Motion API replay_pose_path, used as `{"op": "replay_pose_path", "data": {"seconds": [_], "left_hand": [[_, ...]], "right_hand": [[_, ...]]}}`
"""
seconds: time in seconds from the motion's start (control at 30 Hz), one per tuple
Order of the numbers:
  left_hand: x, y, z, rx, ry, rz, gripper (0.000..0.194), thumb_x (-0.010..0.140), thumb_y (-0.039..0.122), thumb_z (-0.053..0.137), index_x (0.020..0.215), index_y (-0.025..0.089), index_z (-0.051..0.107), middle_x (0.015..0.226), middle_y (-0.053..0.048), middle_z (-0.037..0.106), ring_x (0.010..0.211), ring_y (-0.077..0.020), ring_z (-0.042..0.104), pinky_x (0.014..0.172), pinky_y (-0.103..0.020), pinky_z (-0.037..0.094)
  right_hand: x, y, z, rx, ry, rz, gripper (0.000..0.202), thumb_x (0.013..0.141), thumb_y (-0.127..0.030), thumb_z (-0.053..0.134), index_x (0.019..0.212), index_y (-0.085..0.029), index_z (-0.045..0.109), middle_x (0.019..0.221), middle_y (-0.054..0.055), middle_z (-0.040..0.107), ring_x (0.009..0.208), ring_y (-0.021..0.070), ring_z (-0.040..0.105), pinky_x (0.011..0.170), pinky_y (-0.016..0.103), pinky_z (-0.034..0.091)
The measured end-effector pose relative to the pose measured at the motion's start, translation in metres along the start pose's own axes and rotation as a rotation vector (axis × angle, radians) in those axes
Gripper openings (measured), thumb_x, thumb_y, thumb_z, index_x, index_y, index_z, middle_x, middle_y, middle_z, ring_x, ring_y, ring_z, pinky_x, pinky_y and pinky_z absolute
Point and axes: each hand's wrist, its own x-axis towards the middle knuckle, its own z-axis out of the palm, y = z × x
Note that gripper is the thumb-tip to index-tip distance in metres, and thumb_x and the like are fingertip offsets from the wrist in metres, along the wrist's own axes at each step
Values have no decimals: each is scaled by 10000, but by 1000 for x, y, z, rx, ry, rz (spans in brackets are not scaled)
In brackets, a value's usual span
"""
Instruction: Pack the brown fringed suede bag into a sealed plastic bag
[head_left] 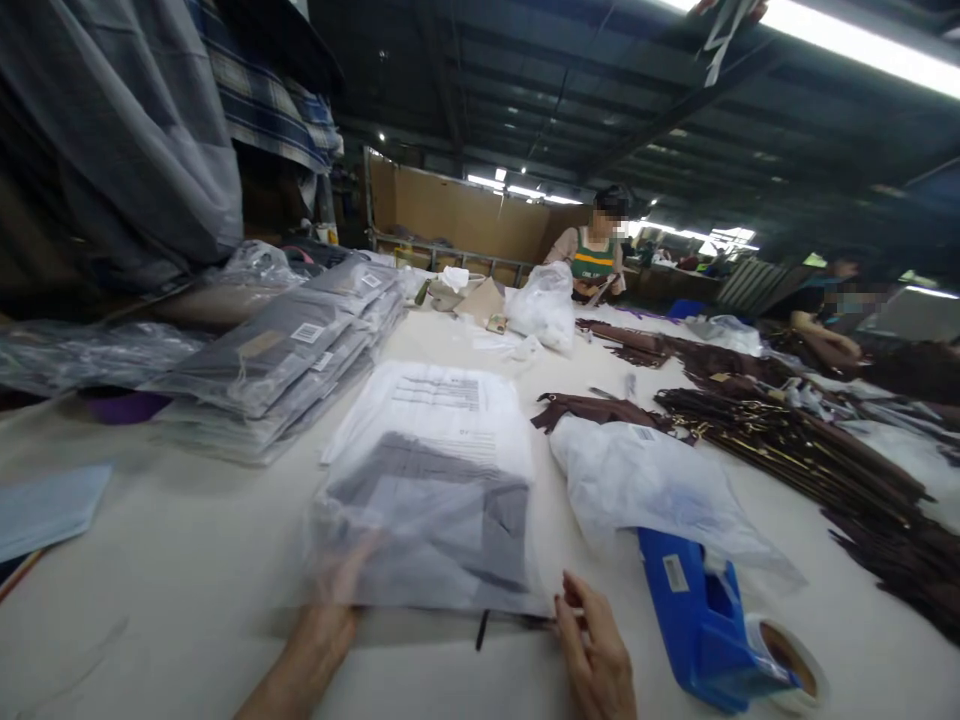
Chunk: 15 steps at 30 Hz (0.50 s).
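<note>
A clear plastic bag [427,585] with a folded dark grey garment [450,510] in it lies on a stack of white printed bags [427,390]. My left hand [334,605] is at the bag's near left corner; its blurred fingers show through the film, and their grip is unclear. At the near right corner, my right hand [596,640] has its thumb and curled fingers closed on the bag's edge. A short dark strip [481,630] sticks out from the near edge between my hands.
Packed grey garments [277,345] with barcode labels are stacked at left. A blue tape dispenser [690,620], a tape roll [787,660] and a white plastic bag [652,480] lie at right. Brown pieces [795,440] cover the far right. A co-worker [596,250] stands across the table.
</note>
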Motion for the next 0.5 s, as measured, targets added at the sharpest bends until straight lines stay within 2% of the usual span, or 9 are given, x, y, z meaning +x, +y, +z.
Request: {"op": "replay_pose_path", "data": {"seconds": [0.07,0.1,0.2,0.27,0.37,0.5], "left_hand": [[-11,3,7,53,-22,-43,215,729,193,694,929,184,615,821,-23,667,642,-164,627,544,-251,519],[-17,3,11,58,-38,-54,245,731,198,693,962,191,614,844,-29,672,650,-182,637,540,-286,535],[-32,-3,24,-38,-71,-116,398,714,121,694,1067,254,568,881,-6,676,675,-205,655,581,-397,570],[-36,-11,34,-99,-105,-193,405,721,90,676,1077,240,554,859,-11,680,676,-215,660,623,-450,574],[-30,-24,45,-112,-157,-230,217,763,78,615,964,143,568,780,-49,679,665,-223,662,644,-430,577],[-9,-32,55,-61,-164,-126,102,778,51,567,837,131,546,713,-31,662,670,-184,656,669,-336,568]], "right_hand": [[-13,18,1,77,-12,180,347,884,-392,447,1111,-152,551,996,99,641,895,195,625,773,286,517],[-16,20,4,94,-45,201,385,870,-418,459,1124,-146,555,961,91,655,865,191,636,757,275,522],[-10,6,14,26,-113,180,436,818,-426,494,1136,-139,577,964,97,681,845,208,653,744,291,532],[-1,-4,18,-35,-119,169,424,800,-411,472,1094,-136,606,1002,115,684,880,241,655,788,342,525],[9,-8,17,0,-149,174,415,826,-419,392,1034,-154,635,989,109,692,895,256,655,791,359,514],[7,5,14,224,-161,307,390,831,-498,430,969,-210,654,752,21,692,704,194,653,609,249,506]]}}
